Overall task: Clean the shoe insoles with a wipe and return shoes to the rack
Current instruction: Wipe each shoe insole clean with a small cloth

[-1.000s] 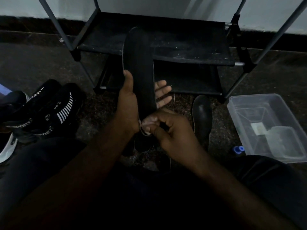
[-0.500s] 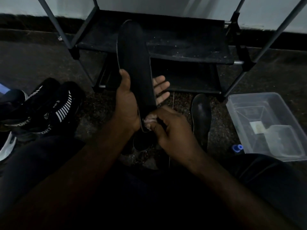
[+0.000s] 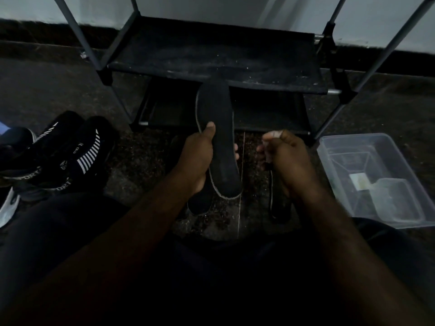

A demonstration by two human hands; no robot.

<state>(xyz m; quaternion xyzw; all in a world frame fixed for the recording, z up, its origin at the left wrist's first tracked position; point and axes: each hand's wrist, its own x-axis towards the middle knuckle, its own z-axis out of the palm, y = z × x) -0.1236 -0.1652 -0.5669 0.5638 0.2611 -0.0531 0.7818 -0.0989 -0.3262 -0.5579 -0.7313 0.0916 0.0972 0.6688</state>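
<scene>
My left hand (image 3: 197, 158) grips a black insole (image 3: 219, 128) by its middle, thumb on top, toe end pointing at the shoe rack (image 3: 211, 55). To its right, my right hand (image 3: 287, 158) is curled around a small pale wipe (image 3: 274, 134), apart from the insole. Below that hand a second black insole or shoe (image 3: 277, 205) lies on the floor, partly hidden by it. Another dark shoe part (image 3: 200, 203) lies under the held insole. The rack's black shelves hold nothing that I can see.
A pair of black sport shoes (image 3: 70, 156) with white stripes stands on the floor at the left, with a white shoe edge (image 3: 7, 208) beside it. At the right sits a clear plastic box (image 3: 334, 151). My dark-clothed legs fill the foreground.
My right hand has left the insole's heel and moved right with the wipe. My left hand has lowered the insole, which now points less steeply upward.
</scene>
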